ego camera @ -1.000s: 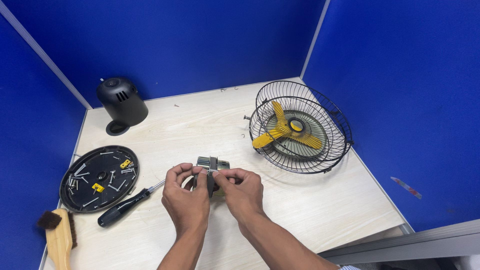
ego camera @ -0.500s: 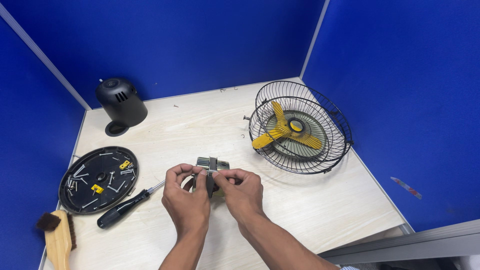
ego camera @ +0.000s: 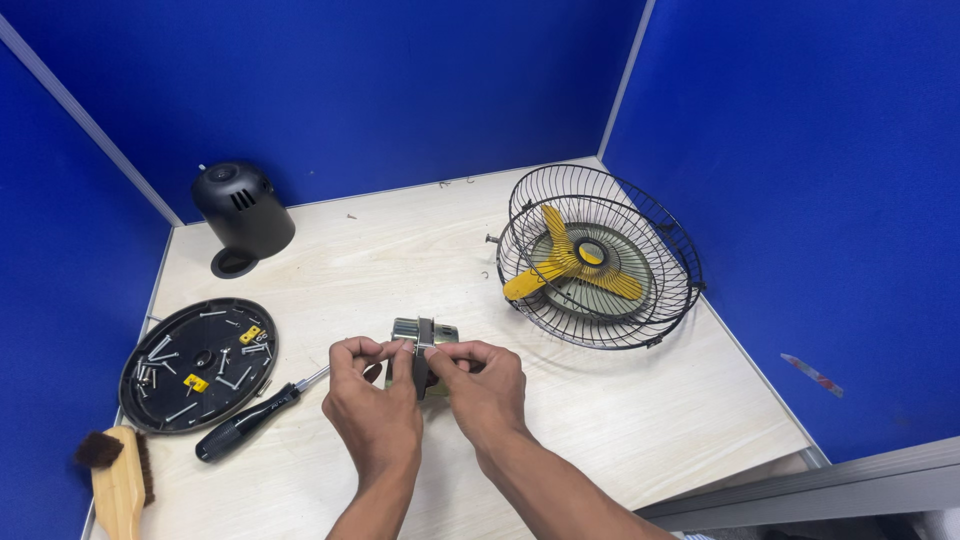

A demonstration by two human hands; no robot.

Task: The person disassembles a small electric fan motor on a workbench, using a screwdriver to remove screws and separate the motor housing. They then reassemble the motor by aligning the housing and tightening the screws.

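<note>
Item in hand: small fan motor [ego camera: 425,340], a metal block with a dark band round its middle. It sits on the pale wooden table [ego camera: 400,250], near the front edge, between our two hands.

Left hand [ego camera: 375,400]: fingers curled, thumb and forefinger pinching the motor's top left edge.

Right hand [ego camera: 485,385]: likewise closed, fingertips pinching the top right edge; the two hands almost touch over the band.

Handling, as we judge it: dense and heavy for its bulk, rigid, smooth bare metal that may slip under a light pinch. We rate the banded core the soundest place to grip, with thumbs opposed across the flat faces. Any thin wires or shaft are hidden from us.

Also present:
- black-handled screwdriver [ego camera: 250,420], just left of our left hand;
- round black plastic cover [ego camera: 198,362] holding loose screws and yellow clips;
- wooden brush [ego camera: 118,480] at the front left corner;
- black motor housing [ego camera: 243,212] at the rear left;
- wire fan guard [ego camera: 600,255] with yellow blades, to the right, well apart.
</note>
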